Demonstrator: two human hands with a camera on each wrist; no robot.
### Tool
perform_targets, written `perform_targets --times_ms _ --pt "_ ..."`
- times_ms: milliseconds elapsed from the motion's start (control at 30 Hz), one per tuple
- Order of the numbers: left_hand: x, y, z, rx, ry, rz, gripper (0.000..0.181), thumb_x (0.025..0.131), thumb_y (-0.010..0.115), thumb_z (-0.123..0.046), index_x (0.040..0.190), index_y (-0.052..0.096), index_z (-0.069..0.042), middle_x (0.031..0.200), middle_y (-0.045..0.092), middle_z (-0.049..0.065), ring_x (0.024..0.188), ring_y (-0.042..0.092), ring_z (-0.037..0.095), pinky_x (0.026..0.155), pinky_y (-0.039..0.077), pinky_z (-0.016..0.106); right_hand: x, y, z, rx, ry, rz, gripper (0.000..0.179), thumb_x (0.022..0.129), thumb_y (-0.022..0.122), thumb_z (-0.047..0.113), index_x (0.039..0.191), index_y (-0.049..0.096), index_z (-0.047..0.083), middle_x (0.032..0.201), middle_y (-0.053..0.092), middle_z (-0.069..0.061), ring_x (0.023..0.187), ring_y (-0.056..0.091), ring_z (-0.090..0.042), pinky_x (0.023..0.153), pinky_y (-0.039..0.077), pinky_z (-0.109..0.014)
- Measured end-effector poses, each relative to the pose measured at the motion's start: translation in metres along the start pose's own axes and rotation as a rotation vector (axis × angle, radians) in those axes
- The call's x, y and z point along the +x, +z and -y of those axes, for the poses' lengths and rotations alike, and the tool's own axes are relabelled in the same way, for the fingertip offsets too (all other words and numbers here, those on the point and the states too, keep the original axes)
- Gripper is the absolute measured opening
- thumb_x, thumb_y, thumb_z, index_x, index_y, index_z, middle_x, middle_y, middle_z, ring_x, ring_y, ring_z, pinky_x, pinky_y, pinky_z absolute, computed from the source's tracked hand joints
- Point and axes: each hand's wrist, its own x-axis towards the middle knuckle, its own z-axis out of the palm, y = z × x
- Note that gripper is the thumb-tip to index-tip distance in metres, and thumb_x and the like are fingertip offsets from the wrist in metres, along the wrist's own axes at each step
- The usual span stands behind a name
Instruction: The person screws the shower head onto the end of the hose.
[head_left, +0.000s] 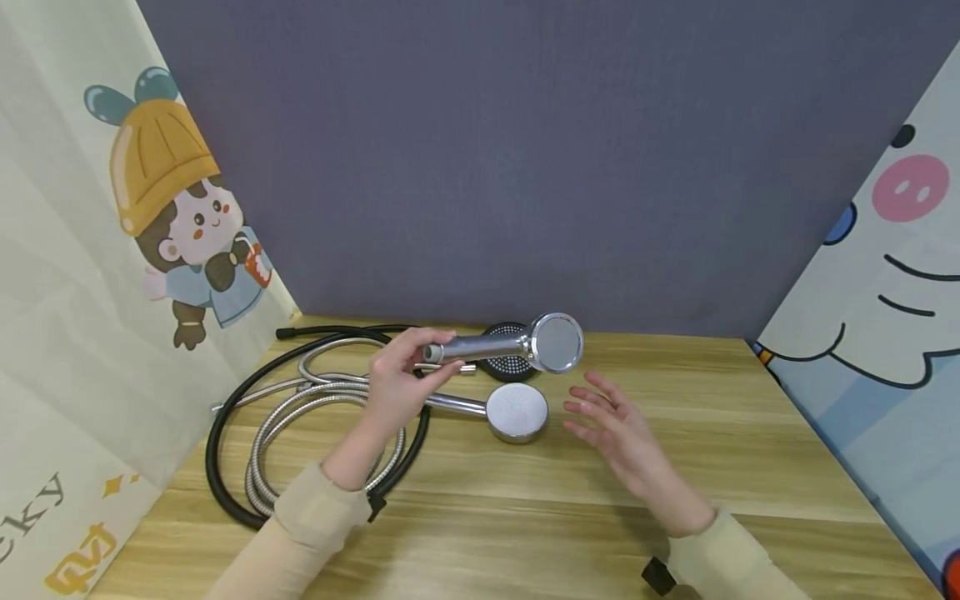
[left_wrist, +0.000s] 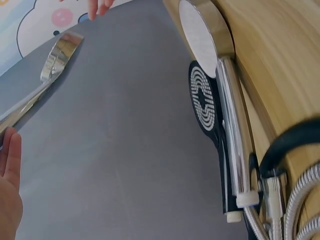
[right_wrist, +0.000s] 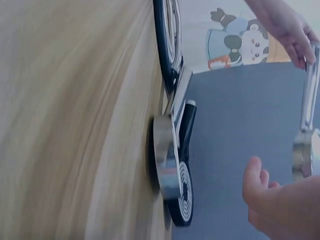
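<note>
My left hand [head_left: 401, 375] pinches the handle end of a chrome shower head [head_left: 491, 346] and holds it up above the table. Its round face tilts toward the head camera. To the right, my right hand [head_left: 618, 433] hovers with spread, relaxed fingers, apart from the shower head and holding nothing. A second chrome shower head [head_left: 517, 410] lies face up on the table beneath. Behind it lies a black shower head [left_wrist: 201, 97] with rings of pale nozzles, partly covered in the head view by the raised one.
On the table's left lie a coiled metal shower hose [head_left: 258, 450] and a black hose [head_left: 213, 450]. A grey panel [head_left: 480, 167] stands at the back of the wooden table [head_left: 525, 533]. Printed cartoon sheets [head_left: 60, 250] line both sides.
</note>
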Motion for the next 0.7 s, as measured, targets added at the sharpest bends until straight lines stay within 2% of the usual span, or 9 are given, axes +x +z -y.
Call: perform_targets --times_ms 100,200,333,400,500,700 --pt "0.0 0.006 -0.001 0.014 0.012 -0.041 0.036 0.065 0.081 0.008 0.097 0.066 0.001 0.093 0.068 0.015 0.066 0.045 0.006 0.05 0.039 0.014 -0.001 0.007 -0.005 0.014 0.008 -0.015 0.049 0.094 0.05 0.003 0.137 0.029 0.012 0.126 0.046 -0.008 0.115 0.053 -0.023 0.101 0.042 -0.046" --pt "-0.002 0.013 -0.002 -0.017 0.006 -0.069 0.037 0.064 0.08 0.01 0.096 0.065 0.002 0.094 0.068 0.017 0.073 0.051 0.005 0.056 0.045 0.013 -0.001 0.015 -0.009 0.02 0.008 -0.03 0.047 0.093 0.051 0.002 0.134 0.033 0.014 0.126 0.047 -0.008 0.111 0.055 -0.021 0.102 0.04 -0.049" --pt "-0.005 0.02 -0.003 -0.046 -0.016 -0.095 0.037 0.064 0.08 0.012 0.096 0.064 0.003 0.095 0.067 0.018 0.082 0.06 0.008 0.065 0.052 0.015 0.001 0.025 -0.014 -0.002 -0.005 -0.052 0.049 0.092 0.054 0.001 0.134 0.034 0.013 0.126 0.046 -0.009 0.107 0.058 -0.017 0.099 0.044 -0.045" --pt "-0.007 0.024 -0.003 -0.043 -0.025 -0.103 0.038 0.064 0.08 0.012 0.097 0.064 0.002 0.094 0.067 0.017 0.083 0.061 0.01 0.066 0.053 0.016 0.003 0.03 -0.016 -0.023 -0.012 -0.06 0.053 0.091 0.054 0.001 0.138 0.032 0.01 0.128 0.045 -0.01 0.11 0.057 -0.019 0.097 0.046 -0.042" --pt "-0.01 0.028 -0.003 -0.002 -0.032 -0.106 0.037 0.065 0.081 0.008 0.097 0.065 -0.001 0.094 0.067 0.013 0.076 0.057 0.009 0.06 0.05 0.015 0.005 0.038 -0.019 -0.055 -0.011 -0.069 0.058 0.091 0.054 0.0 0.142 0.028 0.006 0.132 0.043 -0.013 0.115 0.053 -0.023 0.098 0.046 -0.04" --pt "-0.014 0.035 -0.003 -0.015 -0.038 -0.102 0.034 0.068 0.08 0.005 0.098 0.065 0.0 0.096 0.067 0.014 0.081 0.061 0.012 0.063 0.053 0.018 0.009 0.054 -0.025 -0.068 -0.01 -0.08 0.057 0.09 0.055 0.0 0.141 0.031 0.007 0.137 0.041 -0.019 0.118 0.051 -0.028 0.102 0.04 -0.048"
